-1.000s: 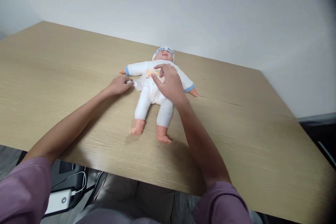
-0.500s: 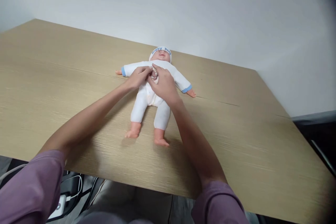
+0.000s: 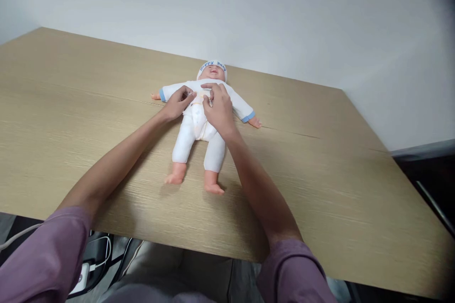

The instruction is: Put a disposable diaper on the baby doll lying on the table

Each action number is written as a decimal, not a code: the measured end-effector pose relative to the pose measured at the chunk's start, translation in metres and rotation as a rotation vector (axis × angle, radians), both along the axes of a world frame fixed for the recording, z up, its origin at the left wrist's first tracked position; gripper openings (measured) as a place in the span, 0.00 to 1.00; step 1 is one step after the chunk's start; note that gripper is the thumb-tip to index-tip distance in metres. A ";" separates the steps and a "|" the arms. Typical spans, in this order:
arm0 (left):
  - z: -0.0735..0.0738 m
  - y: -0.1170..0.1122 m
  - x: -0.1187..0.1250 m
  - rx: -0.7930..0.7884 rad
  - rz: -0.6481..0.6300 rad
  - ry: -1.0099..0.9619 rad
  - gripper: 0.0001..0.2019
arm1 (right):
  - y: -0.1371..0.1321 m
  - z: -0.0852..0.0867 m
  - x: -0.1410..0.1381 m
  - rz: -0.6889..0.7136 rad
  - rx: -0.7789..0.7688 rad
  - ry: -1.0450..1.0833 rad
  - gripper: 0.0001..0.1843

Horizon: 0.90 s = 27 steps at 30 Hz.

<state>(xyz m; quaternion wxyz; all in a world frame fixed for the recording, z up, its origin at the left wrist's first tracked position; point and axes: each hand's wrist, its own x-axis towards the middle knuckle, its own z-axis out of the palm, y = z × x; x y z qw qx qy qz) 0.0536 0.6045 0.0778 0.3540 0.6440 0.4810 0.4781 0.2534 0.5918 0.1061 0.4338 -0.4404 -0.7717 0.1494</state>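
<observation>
A baby doll (image 3: 213, 156) in white clothes with blue cuffs lies on its back, arms spread and head away from me. A white diaper (image 3: 199, 120) with thin orange lines is around its hips, over the clothes. My left hand (image 3: 177, 103) is at the doll's waist on the left, thumb and fingers drawn together near the diaper's upper edge. My right hand (image 3: 219, 106) is across the belly, thumb and a finger pinched, the index finger raised over the chest. What lies between the fingertips of either hand is too small to make out.
The wooden table (image 3: 106, 75) has a seam running across it, with a pale wall (image 3: 249, 14) behind. Below the front edge are a white power strip (image 3: 82, 278) and cables at left. Something dark (image 3: 426, 175) stands beyond the right edge.
My hands were together over the middle of the doll's belly. They have moved apart, the left one to the left, uncovering the diaper's front. The view has shifted slightly.
</observation>
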 end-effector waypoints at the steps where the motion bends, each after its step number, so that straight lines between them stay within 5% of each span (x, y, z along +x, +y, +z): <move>1: 0.002 0.001 0.001 -0.019 0.070 -0.004 0.21 | -0.002 0.003 0.000 -0.002 0.007 0.008 0.17; 4: 0.013 -0.008 0.005 -0.022 0.378 -0.026 0.22 | -0.017 0.019 0.003 0.006 0.032 0.058 0.12; 6: 0.025 -0.025 0.009 0.056 0.475 -0.011 0.22 | -0.038 0.031 0.008 0.049 0.038 0.120 0.09; 10: 0.044 -0.086 0.017 0.244 0.363 0.116 0.23 | -0.101 0.036 0.023 0.233 -0.036 0.213 0.06; 16: 0.026 -0.165 0.025 0.225 -0.014 0.485 0.19 | -0.162 -0.015 0.047 0.197 -0.108 -0.049 0.05; 22: 0.016 -0.162 0.020 0.143 0.039 0.607 0.18 | -0.148 -0.035 0.058 -0.046 -0.102 -0.169 0.08; 27: 0.015 -0.146 0.025 0.075 0.056 0.635 0.18 | -0.137 -0.040 0.053 -0.098 -0.134 -0.173 0.10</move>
